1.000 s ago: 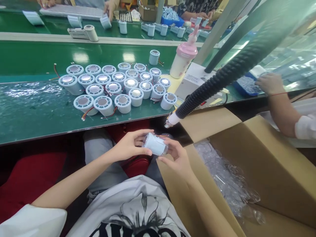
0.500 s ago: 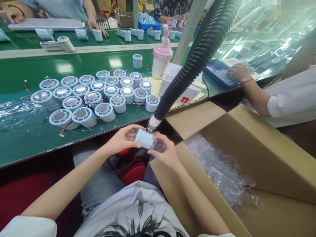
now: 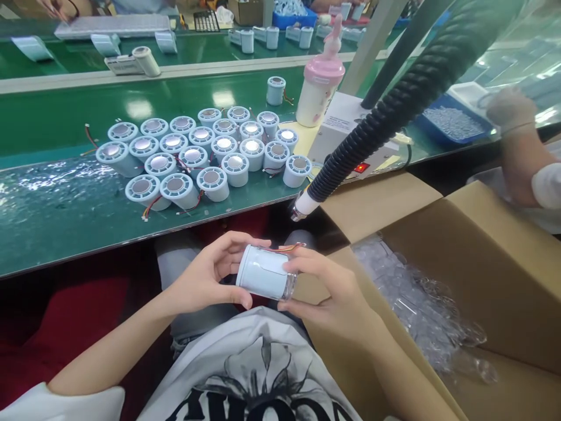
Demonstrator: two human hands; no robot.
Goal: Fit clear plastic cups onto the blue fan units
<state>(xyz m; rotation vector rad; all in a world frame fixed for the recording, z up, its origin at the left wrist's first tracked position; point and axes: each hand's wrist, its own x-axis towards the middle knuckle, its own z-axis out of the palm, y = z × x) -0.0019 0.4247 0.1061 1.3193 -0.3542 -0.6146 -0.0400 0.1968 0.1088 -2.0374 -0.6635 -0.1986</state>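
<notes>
A light-blue plastic cylinder lies on its side between my two hands, above my lap. My left hand is curled round its left end, fingers behind and thumb at the front. At the other end my right hand pinches the cylinder, where a clear plastic cover shows over it. Thin red and yellow wires run along the top, close to my right fingers. Above the cylinder hangs the metal tip of a black corrugated hose, apart from both hands.
Several similar blue cylinders stand upright on the green bench. A white box with a lit red switch and a pink-lidded bottle stand right of them. An open carton at my right holds clear plastic covers. Co-workers' arms show beyond.
Both hands have drawn the cylinder down towards my body, away from the hose tip. The view has shifted, so the bench things sit further right and higher.
</notes>
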